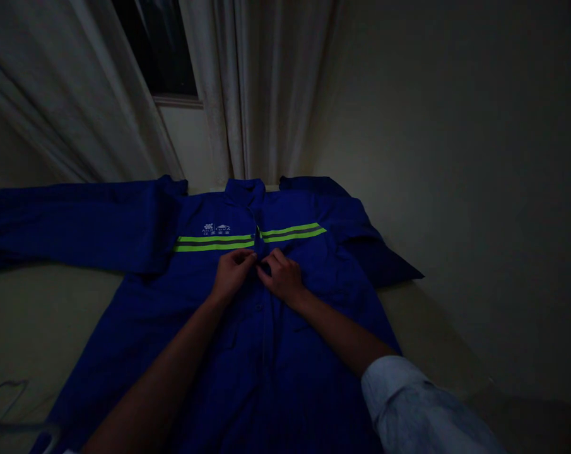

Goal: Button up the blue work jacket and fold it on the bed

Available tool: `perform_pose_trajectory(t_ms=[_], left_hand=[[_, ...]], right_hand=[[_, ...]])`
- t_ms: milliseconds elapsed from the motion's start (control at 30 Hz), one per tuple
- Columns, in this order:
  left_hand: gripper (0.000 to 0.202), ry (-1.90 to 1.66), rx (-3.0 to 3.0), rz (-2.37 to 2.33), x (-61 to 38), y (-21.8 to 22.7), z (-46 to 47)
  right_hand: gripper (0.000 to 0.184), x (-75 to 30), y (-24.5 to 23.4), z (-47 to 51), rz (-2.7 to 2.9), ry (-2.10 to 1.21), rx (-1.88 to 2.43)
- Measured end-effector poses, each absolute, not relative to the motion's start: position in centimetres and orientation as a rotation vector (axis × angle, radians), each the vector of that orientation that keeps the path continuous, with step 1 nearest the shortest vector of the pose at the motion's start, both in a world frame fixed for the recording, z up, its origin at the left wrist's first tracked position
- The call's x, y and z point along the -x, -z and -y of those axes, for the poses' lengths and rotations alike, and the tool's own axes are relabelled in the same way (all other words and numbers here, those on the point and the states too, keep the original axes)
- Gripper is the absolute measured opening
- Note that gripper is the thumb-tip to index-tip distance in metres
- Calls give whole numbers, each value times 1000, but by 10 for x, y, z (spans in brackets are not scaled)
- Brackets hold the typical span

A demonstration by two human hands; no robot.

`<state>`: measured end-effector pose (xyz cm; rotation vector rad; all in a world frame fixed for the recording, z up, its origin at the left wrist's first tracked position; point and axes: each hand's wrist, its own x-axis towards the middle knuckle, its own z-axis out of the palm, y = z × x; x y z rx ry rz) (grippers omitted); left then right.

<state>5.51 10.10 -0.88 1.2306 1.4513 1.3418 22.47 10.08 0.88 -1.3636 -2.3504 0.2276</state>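
Pale sleeve (pixel 417 403), hands (pixel 284 277) on blue jacket (pixel 171 328)

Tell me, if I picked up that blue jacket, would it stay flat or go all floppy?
The blue jacket would probably go floppy, since it looks like soft, creased cloth. If you pushed it, it would likely bunch up rather than roll, because it lies spread out wide.

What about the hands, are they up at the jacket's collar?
No, the left hand and right hand are at the blue jacket's front placket, below the green chest stripes.
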Motion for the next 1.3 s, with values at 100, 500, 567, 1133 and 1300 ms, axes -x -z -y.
perform_pose_trajectory(t_ms=[100, 500, 567, 1133, 1300], left_hand=[[44, -1337, -1235, -1419, -56, 11, -99], [35, -1214, -1489, -1496, -53, 4, -94], [31, -1190, -1541, -1530, -51, 3, -94], [30, -1275, -1615, -1530, -52, 7, -89], [29, -1296, -1619, -1506, -50, 7, -88]], right_hand=[[24, -223, -7, -102, 2341, -245, 1394], [16, -220, -10, -98, 2453, -173, 1428], [16, -220, -8, -97, 2500, -110, 1372], [24, -227, -10, -106, 2593, -151, 1127], [28, -229, -10, -107, 2560, -160, 1119]])
